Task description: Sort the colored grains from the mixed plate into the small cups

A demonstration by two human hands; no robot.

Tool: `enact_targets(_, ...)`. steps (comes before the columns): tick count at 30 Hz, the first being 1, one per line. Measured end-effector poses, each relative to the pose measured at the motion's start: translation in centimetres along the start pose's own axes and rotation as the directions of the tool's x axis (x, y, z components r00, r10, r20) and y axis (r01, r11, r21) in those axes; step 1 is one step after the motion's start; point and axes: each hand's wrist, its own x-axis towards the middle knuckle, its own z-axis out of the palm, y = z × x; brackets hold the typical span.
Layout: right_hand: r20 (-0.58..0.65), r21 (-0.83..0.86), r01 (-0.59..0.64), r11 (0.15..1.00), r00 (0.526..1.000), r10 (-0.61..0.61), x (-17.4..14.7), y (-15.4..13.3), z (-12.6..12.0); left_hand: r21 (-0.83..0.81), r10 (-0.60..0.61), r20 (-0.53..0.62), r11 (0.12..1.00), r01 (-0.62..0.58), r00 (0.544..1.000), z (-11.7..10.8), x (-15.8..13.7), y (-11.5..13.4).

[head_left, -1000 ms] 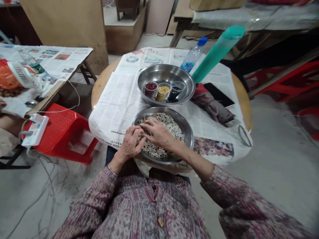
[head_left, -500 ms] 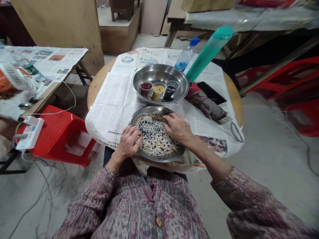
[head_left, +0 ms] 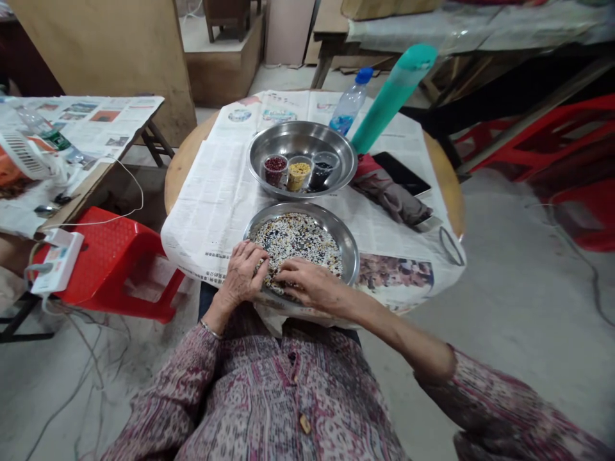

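Observation:
A round metal tray (head_left: 354, 256) lies at the near edge of the table, holding mixed grains and beans (head_left: 302, 234) in white, black, yellow and red. My left hand (head_left: 244, 272) grips the tray's left rim, its fingers over the edge. My right hand (head_left: 310, 285) is low over the near part of the tray, fingers apart, with the tips in the grains. Beyond the tray stands a deeper metal basin (head_left: 257, 144). Inside it are three clear cups: one of red beans (head_left: 275, 170), one of yellow grains (head_left: 298, 174) and one of black beans (head_left: 323, 171).
Newspaper (head_left: 202, 211) covers the round table. Behind the basin stand a blue-capped bottle (head_left: 348, 102) and a tall green cylinder (head_left: 394, 99). A folded umbrella (head_left: 394, 192) lies right, by a dark flat object (head_left: 401, 173). A red stool (head_left: 110, 256) holds a power strip (head_left: 57, 262).
My right hand has moved from the tray's far right side toward me and left, to its near part. The grains lie differently. My left hand stays on the rim.

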Motion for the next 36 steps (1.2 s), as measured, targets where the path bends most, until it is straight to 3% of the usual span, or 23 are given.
enact_targets(2, -0.027, -0.100, -0.063, 0.993, 0.998, 0.061, 0.4, 1.3, -0.2, 0.000, -0.010, 0.000, 1.000, 0.010, 1.000, 0.1, 0.0, 0.0)
enact_targets(4, -0.133, -0.178, -0.197, 0.964, 0.976, 0.174, 1.1, 2.9, -0.7, -0.002, -0.018, 0.003, 1.000, 0.018, 1.000, 0.1, 0.0, -0.1)
enact_targets(7, -0.330, -0.233, -0.420, 0.877, 0.883, 0.335, 2.3, 4.6, -1.4, -0.003, -0.017, 0.000, 1.000, 0.017, 1.000, 0.1, -0.1, -0.1)
enact_targets(10, -0.402, -0.234, -0.534, 0.812, 0.814, 0.419, 3.9, 5.0, -1.4, -0.010, 0.000, -0.016, 1.000, 0.000, 1.000, 0.1, -0.1, -0.1)
enact_targets(13, -0.378, -0.208, -0.460, 0.863, 0.852, 0.362, 5.5, 4.1, -0.5, -0.037, -0.004, -0.034, 0.999, 0.003, 0.999, 0.0, -0.1, -0.1)
enact_targets(18, -0.217, -0.145, -0.080, 0.986, 0.975, 0.047, 6.2, 1.6, 1.3, -0.082, -0.068, -0.062, 0.995, 0.063, 0.996, -0.1, -0.4, 0.0)
enact_targets(23, -0.072, -0.134, 0.109, 0.985, 0.990, -0.120, 3.5, 1.5, 0.7, -0.080, -0.067, -0.030, 0.995, 0.065, 0.997, -0.1, -0.5, 0.0)
enact_targets(25, -0.044, -0.193, 0.093, 0.977, 0.994, -0.103, 2.1, 2.4, -0.4, -0.079, -0.067, -0.026, 0.995, 0.065, 0.997, -0.1, -0.5, 0.0)
enact_targets(28, -0.152, -0.269, -0.113, 0.956, 0.986, 0.074, 0.6, 4.2, -1.7, -0.069, -0.065, -0.028, 0.996, 0.063, 0.997, -0.1, -0.5, -0.1)
enact_targets(32, -0.343, -0.261, -0.440, 0.860, 0.874, 0.343, -0.4, 5.6, -1.7, -0.064, -0.053, -0.039, 0.997, 0.050, 0.998, -0.1, -0.5, -0.1)
enact_targets(34, -0.352, -0.219, -0.484, 0.847, 0.849, 0.394, -0.3, 5.5, -1.0, -0.059, -0.053, -0.040, 0.997, 0.051, 0.998, -0.1, -0.5, -0.1)
enact_targets(36, -0.324, -0.133, -0.445, 0.885, 0.864, 0.386, 0.1, 4.8, -0.2, -0.046, -0.059, -0.035, 0.997, 0.057, 0.998, -0.1, -0.5, -0.1)
